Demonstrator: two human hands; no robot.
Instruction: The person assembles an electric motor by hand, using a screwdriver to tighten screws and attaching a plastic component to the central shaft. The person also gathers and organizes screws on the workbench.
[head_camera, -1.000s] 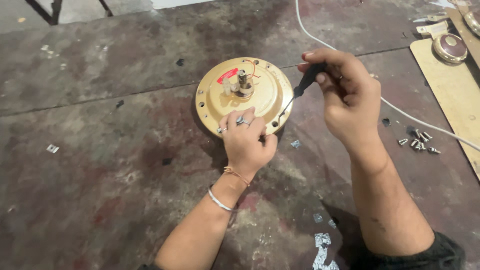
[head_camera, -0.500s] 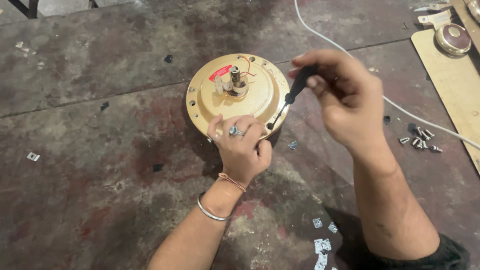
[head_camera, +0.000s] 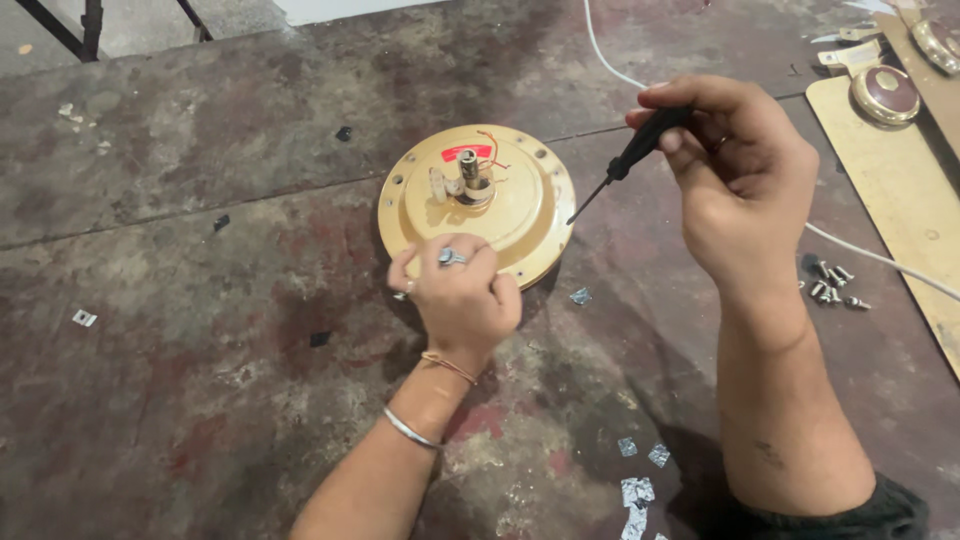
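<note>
left hand (head_camera: 462, 295) fingers curled on rim of one round gold metal motor cover (head_camera: 478, 200) | right hand (head_camera: 740, 185) fingers pinched on one thin black-handled screwdriver (head_camera: 625, 165) | small pile of loose silver screws (head_camera: 830, 283) | worn stained table (head_camera: 200, 330)

gold round motor cover (head_camera: 510, 215) flat, black screwdriver (head_camera: 630, 160) tilted

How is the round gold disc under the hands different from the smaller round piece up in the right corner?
The gold disc is far larger than the small round piece. The disc lies straight on the worn floor, gripped at its near edge by the left hand; the small piece sits on a long gold blade, untouched. The disc has a metal shaft and a red patch at its middle; the small piece has a dark reddish dome. Both are round with gold-coloured metal.
</note>
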